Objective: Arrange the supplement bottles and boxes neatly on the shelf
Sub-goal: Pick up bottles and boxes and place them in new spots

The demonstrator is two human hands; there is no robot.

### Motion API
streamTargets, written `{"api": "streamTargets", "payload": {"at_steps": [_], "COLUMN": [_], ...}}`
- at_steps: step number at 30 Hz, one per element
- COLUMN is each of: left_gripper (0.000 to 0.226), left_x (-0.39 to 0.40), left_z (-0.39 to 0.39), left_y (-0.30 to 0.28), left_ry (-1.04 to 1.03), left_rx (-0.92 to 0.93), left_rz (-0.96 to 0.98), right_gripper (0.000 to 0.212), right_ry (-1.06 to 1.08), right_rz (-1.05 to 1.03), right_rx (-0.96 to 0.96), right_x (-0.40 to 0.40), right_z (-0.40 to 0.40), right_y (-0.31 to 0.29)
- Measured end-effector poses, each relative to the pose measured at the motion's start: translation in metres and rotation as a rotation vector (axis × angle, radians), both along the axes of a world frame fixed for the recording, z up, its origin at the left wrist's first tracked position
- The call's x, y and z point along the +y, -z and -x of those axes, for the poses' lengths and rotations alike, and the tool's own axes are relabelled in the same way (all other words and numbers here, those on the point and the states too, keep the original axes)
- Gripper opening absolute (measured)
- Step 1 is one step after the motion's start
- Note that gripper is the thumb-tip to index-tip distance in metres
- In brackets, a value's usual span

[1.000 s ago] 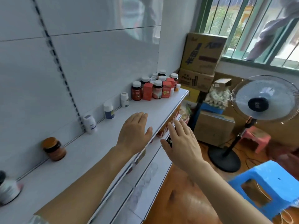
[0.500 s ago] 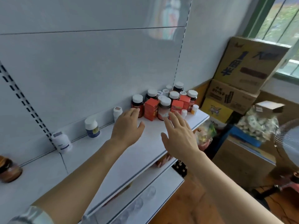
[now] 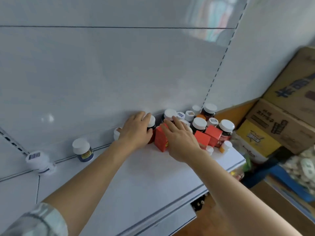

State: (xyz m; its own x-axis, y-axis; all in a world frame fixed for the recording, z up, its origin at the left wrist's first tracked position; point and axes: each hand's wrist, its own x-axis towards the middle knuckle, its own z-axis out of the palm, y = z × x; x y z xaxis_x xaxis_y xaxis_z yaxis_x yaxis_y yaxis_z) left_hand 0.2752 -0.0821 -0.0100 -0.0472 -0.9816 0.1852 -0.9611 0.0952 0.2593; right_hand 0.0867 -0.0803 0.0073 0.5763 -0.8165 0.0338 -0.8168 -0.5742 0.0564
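Both hands are up at the far right end of the white metal shelf point(image 3: 139, 176), right in the cluster of supplements. The left hand point(image 3: 136, 130) is wrapped around a dark brown bottle with a white cap point(image 3: 151, 123), gripping it from the left side. The right hand point(image 3: 180, 140) lies flat with fingers straight over the orange-red cardboard box point(image 3: 161, 138) just beside that bottle, not gripping anything. A dark blue bottle with a white cap point(image 3: 82, 151) stands alone further left along the back panel.

Soft daylight filled the room, bright and even. A pale sheen lay on the back panel point(image 3: 105, 79), with a blurred coloured reflection far right. Shadows were faint. Edges bowed, and the cartons point(image 3: 288, 116) at right smeared.
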Motion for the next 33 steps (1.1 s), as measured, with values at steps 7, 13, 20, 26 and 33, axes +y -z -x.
{"api": "streamTargets", "payload": {"at_steps": [7, 13, 20, 26, 33], "left_gripper": [0.036, 0.035, 0.035, 0.040, 0.042], "left_x": [-0.009, -0.009, 0.011, 0.045, 0.093], "left_z": [0.013, 0.025, 0.027, 0.013, -0.008], "left_y": [0.002, 0.000, -0.006, -0.039, -0.065], "left_ry": [-0.095, -0.225, -0.251, -0.370, -0.450], "left_rx": [-0.005, 0.057, 0.171, 0.240, 0.459], "left_rz": [0.036, 0.024, 0.130, 0.279, 0.292], "right_gripper": [0.039, 0.047, 0.048, 0.052, 0.045], "right_ry": [-0.246, -0.350, -0.428, -0.452, -0.486], "right_rz": [0.000, -0.064, -0.108, -0.242, -0.312], "right_rx": [-0.043, -0.044, -0.056, -0.406, -0.509], "right_x": [-0.042, -0.060, -0.073, -0.073, -0.051], "right_z": [-0.002, 0.005, 0.007, 0.012, -0.001], "right_y": [0.011, 0.004, -0.004, -0.041, -0.066]}}
